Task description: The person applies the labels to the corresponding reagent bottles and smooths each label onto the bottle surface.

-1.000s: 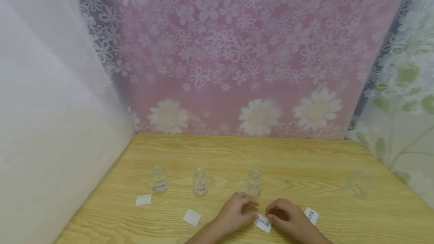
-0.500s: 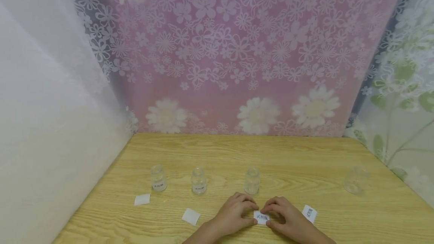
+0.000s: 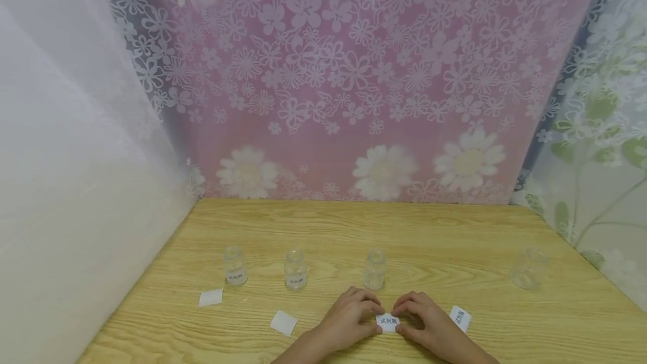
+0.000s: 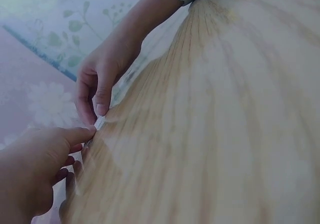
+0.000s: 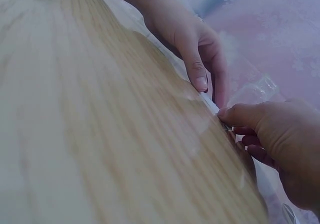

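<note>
A small white label (image 3: 387, 324) with dark printed characters lies between the two hands at the front of the table. My left hand (image 3: 350, 319) pinches its left edge between thumb and fingers. At the opposite edge, my right hand (image 3: 425, 323) pinches it the same way. From the left wrist view the label (image 4: 99, 122) shows only as a thin white strip at the fingertips, close over the wood. Just behind the hands a clear glass bottle (image 3: 374, 270) stands upright, with no printed label showing on it.
Two glass bottles bearing labels, one at far left (image 3: 235, 267) and one beside it (image 3: 295, 270), stand upright. A clear glass vessel (image 3: 528, 269) is at right. Blank white pieces (image 3: 210, 297) (image 3: 284, 323) lie at left; another printed label (image 3: 460, 318) lies by the right hand.
The label has turned from tilted to nearly level. The right hand's fingers have closed in on its right edge, and the left fingertips have come onto its left edge.
</note>
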Action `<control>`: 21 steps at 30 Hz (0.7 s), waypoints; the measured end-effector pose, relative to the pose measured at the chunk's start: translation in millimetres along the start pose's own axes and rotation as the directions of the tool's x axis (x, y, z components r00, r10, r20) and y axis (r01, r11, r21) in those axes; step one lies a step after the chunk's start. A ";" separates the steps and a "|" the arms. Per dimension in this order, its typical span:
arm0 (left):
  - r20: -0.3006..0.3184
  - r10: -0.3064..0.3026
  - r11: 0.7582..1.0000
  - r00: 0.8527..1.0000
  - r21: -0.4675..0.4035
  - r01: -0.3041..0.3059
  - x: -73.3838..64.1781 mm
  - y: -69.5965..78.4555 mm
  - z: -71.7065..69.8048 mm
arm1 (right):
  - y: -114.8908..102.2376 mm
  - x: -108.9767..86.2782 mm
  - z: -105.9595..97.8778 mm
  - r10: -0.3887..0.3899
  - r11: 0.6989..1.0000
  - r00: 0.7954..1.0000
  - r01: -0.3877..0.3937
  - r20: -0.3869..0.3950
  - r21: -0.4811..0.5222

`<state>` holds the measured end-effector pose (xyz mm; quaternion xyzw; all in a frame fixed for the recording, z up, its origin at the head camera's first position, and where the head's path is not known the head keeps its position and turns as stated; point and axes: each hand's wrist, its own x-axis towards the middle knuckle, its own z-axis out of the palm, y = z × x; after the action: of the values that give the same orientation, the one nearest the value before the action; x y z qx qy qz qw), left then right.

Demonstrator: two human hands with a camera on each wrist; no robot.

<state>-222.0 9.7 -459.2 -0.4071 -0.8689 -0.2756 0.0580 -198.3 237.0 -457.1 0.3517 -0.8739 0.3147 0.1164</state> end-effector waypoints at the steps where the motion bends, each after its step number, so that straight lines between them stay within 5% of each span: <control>1: -0.002 0.003 1.000 1.000 0.001 -0.003 0.0 0.3 0.3 | 0.0 -0.2 0.1 0.001 1.000 1.000 -0.001 -0.002 -0.007; 21: -0.026 -0.007 1.000 1.000 0.011 0.007 0.3 7.9 2.5 | -1.0 -2.8 -0.1 -0.057 0.998 0.996 0.054 -0.063 -0.042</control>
<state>-216.1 15.3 -457.8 -0.4000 -0.8711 -0.2761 0.0707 -195.6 238.0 -457.8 0.3630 -0.8658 0.3048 0.1603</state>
